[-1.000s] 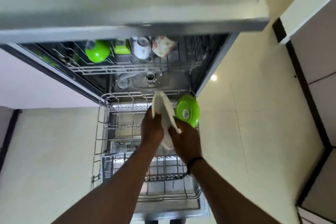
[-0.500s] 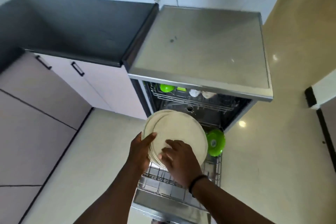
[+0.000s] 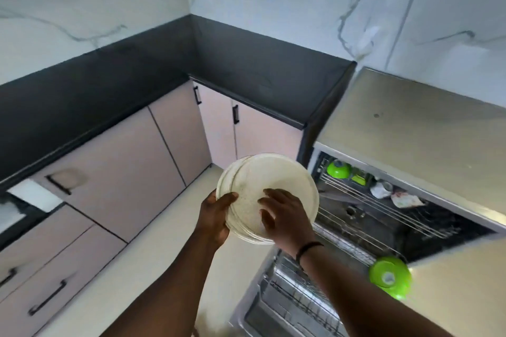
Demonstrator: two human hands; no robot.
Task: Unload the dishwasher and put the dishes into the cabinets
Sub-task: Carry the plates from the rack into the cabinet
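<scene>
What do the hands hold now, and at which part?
A stack of white plates. The left hand grips its left rim, thumb on top; the right hand rests on the top plate's face, near its right side.

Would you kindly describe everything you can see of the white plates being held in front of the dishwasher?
The white plates are a small stack of round, off-white dishes, matte and faintly speckled; how many is unclear, though several offset rims show at the left and bottom edges. The stack is held in the air, tilted toward the camera, above the floor beside the open dishwasher. The left hand grips its left rim, thumb on the face. The right hand rests spread on the top plate. Nothing else touches it.
</scene>
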